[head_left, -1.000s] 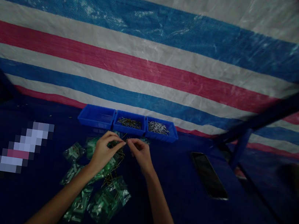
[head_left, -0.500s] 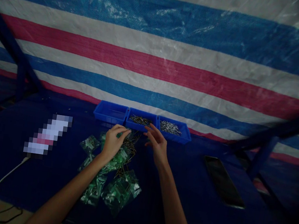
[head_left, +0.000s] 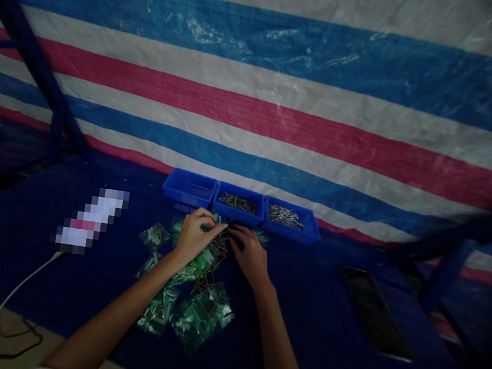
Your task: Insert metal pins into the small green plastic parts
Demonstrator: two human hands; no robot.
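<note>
My left hand [head_left: 196,237] is closed in a pinch above the pile of green-tinted plastic bags [head_left: 198,266]. My right hand [head_left: 251,257] faces it, thumb and fingers drawn together, and the fingertips of both hands nearly meet. Whatever they pinch is too small and dark to make out. Under and between the hands lie loose brass-coloured screws [head_left: 220,248]. Nearer to me are more filled bags [head_left: 202,319], with screws and pale pieces showing through the plastic. A small bag [head_left: 155,236] lies left of my left hand.
Behind the hands stand three joined blue bins: a left bin [head_left: 189,187] with no visible parts, a middle bin [head_left: 238,203] of dark screws, and a right bin [head_left: 287,216] of silvery ones. A dark phone [head_left: 377,313] lies right; a pixelated device [head_left: 92,221] with a white cable lies left.
My right hand has moved down and left, its spread fingers closing beside my left fingertips. My left hand stays pinched, slightly to the right. The whole view has shifted a little.
</note>
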